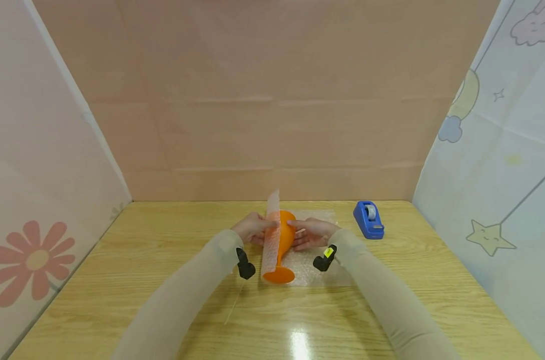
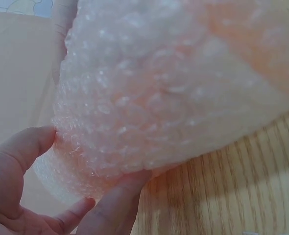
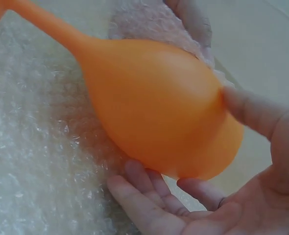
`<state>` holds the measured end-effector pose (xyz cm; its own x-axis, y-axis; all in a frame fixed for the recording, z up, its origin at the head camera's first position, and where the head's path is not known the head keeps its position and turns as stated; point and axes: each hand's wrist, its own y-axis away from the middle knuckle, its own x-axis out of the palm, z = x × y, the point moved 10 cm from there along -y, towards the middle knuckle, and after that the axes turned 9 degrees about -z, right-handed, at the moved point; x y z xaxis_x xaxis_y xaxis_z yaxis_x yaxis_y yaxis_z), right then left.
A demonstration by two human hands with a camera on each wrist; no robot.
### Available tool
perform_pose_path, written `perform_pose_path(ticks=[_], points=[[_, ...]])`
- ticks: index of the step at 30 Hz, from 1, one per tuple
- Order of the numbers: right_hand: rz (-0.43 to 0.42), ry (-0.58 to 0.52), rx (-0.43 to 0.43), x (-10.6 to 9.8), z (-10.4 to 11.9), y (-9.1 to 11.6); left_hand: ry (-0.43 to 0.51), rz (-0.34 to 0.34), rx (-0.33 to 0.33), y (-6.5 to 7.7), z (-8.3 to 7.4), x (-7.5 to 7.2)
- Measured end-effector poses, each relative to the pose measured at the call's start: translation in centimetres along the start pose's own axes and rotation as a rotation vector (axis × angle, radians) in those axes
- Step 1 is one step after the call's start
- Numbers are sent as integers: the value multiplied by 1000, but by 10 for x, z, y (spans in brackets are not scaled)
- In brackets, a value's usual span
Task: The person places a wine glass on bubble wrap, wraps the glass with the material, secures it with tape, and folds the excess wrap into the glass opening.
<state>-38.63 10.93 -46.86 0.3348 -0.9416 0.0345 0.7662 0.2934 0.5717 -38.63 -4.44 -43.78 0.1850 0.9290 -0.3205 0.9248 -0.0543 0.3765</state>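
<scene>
While the orange goblet (image 1: 287, 237) lay on its side over the bubble wrap (image 1: 316, 270), foot (image 1: 279, 275) at the near end, we noted the left hand (image 1: 251, 227) gripping a raised flap (image 1: 269, 250) against it and the right hand (image 1: 316, 232) grasping its bowl (image 3: 159, 103) between thumb and fingers. We judged the wrapping part-done: left side covered, right side bare, closing and securing remaining. A blue tape dispenser (image 1: 368, 225) stood apart on the wood-grain table (image 1: 164, 250).
</scene>
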Motion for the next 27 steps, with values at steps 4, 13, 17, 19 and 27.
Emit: perform_pose_path(ticks=[4, 13, 17, 19, 27], points=[[-35, 18, -3, 0, 1, 0, 7, 2, -1, 1, -1, 0], [-45, 8, 13, -1, 0, -1, 33, 10, 2, 1, -3, 2], [-29, -6, 12, -1, -1, 0, 45, 33, -2, 1, -2, 3], [-20, -21, 14, 0, -2, 0, 53, 46, -4, 0, -1, 4], [25, -31, 5, 2, 0, 2, 78, 73, 8, -4, -1, 5]])
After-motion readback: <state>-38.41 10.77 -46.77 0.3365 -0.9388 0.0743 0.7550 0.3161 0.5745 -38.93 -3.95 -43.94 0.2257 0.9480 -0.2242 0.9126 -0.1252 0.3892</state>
